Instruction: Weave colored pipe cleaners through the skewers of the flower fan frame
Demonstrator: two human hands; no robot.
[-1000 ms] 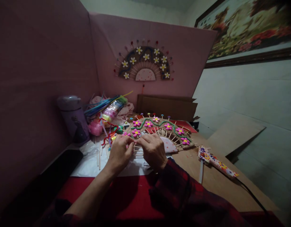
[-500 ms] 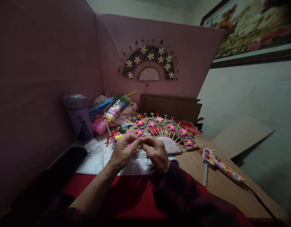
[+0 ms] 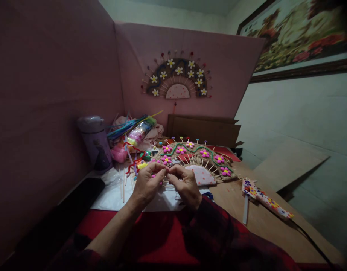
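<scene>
My left hand [image 3: 149,183] and my right hand [image 3: 186,184] meet fingertip to fingertip at the centre, over white paper [image 3: 114,195]. Both are pinched closed around something tiny and reddish, too small to make out. Just behind them lies a fan-shaped twine piece [image 3: 196,150] with pink flowers, a wavy green line and sticks with coloured tips. My hands cover part of its left end. A pale dotted half-circle [image 3: 202,175] forms its inner part, right of my right hand.
Left stand a purple bottle [image 3: 96,145] and craft packets [image 3: 139,131]. A black object [image 3: 85,194] lies front left. Right is a flower-patterned glue gun [image 3: 266,198] with a cord. A similar fan [image 3: 177,77] hangs on the pink panel, above cardboard [image 3: 203,130].
The view has shifted very slightly. My hands stay together, with the fingertips parted a little differently around the small thing.
</scene>
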